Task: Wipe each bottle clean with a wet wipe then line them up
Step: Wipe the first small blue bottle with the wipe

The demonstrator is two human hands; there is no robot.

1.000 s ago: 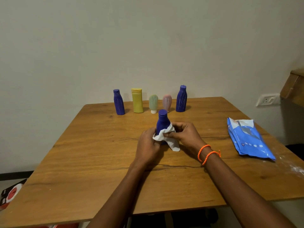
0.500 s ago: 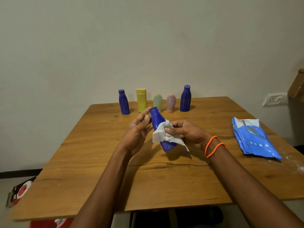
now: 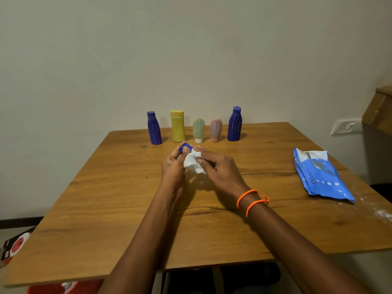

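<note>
My left hand point(image 3: 172, 166) grips a small blue bottle point(image 3: 184, 147) over the table's middle; only its cap end shows above my fingers. My right hand point(image 3: 218, 169) pinches a crumpled white wet wipe point(image 3: 192, 162) against the bottle. Along the far edge of the wooden table point(image 3: 106, 198) stand a blue bottle point(image 3: 154, 128), a yellow bottle point(image 3: 177, 126), a pale green bottle point(image 3: 198, 130), a pink bottle point(image 3: 216, 129) and a taller blue bottle point(image 3: 234, 124), all upright in a row.
A blue wet-wipe pack point(image 3: 320, 175) lies flat at the table's right side, with white powder specks point(image 3: 384, 213) near the right edge. A wall socket point(image 3: 345, 126) sits on the right wall. A red object point(image 3: 12, 247) lies on the floor at left.
The bottle was lifted from standing on the table, tilted, and now points away from me, nearly hidden in my left hand. The wipe has moved up towards its cap.
</note>
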